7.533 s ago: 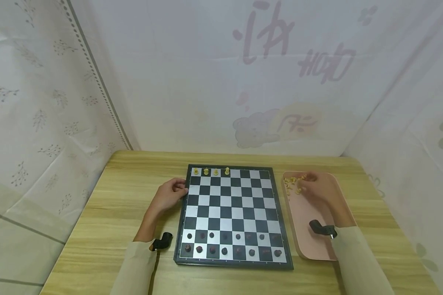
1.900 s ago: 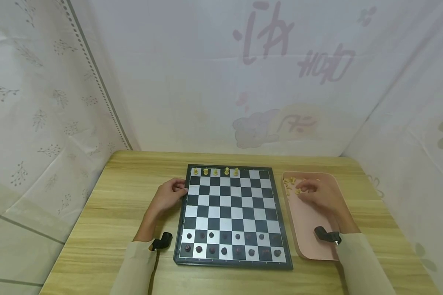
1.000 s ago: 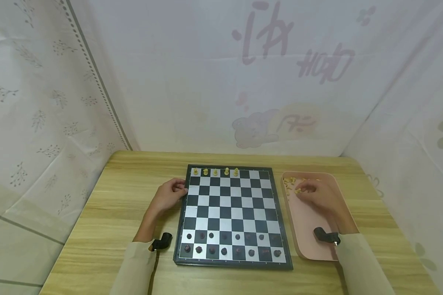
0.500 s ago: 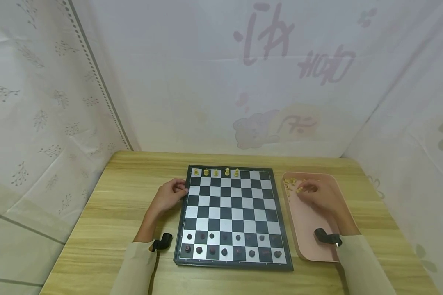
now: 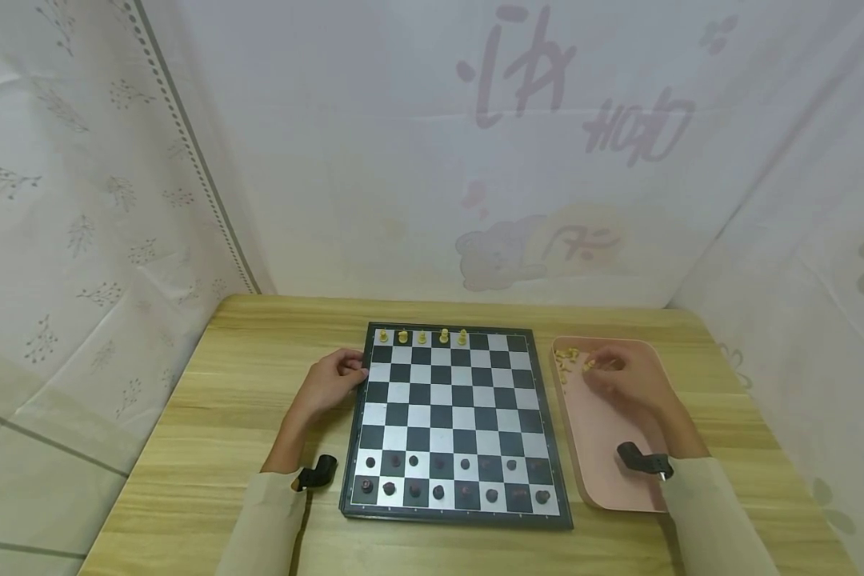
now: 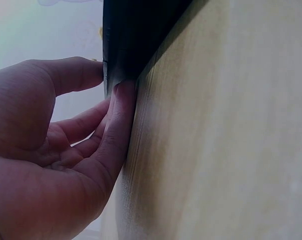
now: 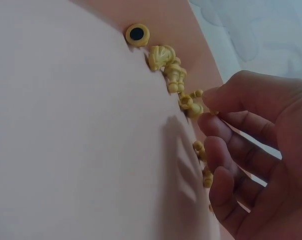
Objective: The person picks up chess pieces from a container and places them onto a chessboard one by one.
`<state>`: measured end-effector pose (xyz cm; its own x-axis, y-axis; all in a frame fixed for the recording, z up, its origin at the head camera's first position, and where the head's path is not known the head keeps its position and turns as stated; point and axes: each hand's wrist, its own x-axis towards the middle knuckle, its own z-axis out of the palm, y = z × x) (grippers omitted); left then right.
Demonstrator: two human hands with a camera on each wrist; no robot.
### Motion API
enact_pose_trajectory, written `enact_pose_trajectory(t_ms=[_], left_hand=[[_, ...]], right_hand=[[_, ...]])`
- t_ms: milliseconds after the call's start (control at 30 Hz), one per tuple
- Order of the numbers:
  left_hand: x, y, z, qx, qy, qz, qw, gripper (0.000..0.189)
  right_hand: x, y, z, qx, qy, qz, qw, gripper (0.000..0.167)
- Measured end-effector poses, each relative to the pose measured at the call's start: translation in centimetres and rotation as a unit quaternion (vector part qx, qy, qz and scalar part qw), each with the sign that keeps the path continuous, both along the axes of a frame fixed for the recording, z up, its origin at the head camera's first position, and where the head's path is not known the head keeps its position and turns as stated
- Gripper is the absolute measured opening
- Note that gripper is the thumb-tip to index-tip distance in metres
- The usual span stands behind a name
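Observation:
The magnetic-looking chessboard (image 5: 441,396) lies on the table, with several pale yellow chess pieces (image 5: 422,338) along its far row and dark pieces (image 5: 438,492) on its two near rows. My left hand (image 5: 329,382) holds the board's left edge; in the left wrist view the thumb touches the upper rim and a finger lies against the side by the table. Over the pink tray (image 5: 605,448), my right hand (image 5: 630,380) pinches a small yellow chess piece (image 5: 589,366) between thumb and index finger. The fingers mostly hide that piece, so its kind is unclear.
Loose yellow pieces (image 7: 175,77) lie in the tray's far left part, one with its black base (image 7: 136,34) showing. The tray stands right of the board on the wooden table (image 5: 259,336). Patterned cloth (image 5: 374,160) hangs behind and at both sides.
A fifth-square yellow piece has appeared on the far row since the oldest frame. My right hand has returned to the tray and lately shifted slightly right with the pinched piece. The left hand stays put.

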<state>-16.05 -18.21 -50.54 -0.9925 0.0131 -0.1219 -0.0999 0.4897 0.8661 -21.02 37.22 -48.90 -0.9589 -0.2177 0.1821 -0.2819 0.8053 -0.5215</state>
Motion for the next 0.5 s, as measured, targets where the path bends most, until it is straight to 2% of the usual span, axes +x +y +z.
enact_pose_trajectory(t_ms=[200,500], left_hand=[[0.1,-0.1,0.0,0.005,0.0,-0.002,1.0,0.04],[0.0,-0.1,0.0,0.004,0.0,-0.005,1.0,0.04]], right_hand=[[0.0,-0.5,0.6,0.008,-0.016,-0.003,0.9998,0.017],[-0.1,-1.7,1.9,0.043,-0.056,-0.025,0.9972,0.038]])
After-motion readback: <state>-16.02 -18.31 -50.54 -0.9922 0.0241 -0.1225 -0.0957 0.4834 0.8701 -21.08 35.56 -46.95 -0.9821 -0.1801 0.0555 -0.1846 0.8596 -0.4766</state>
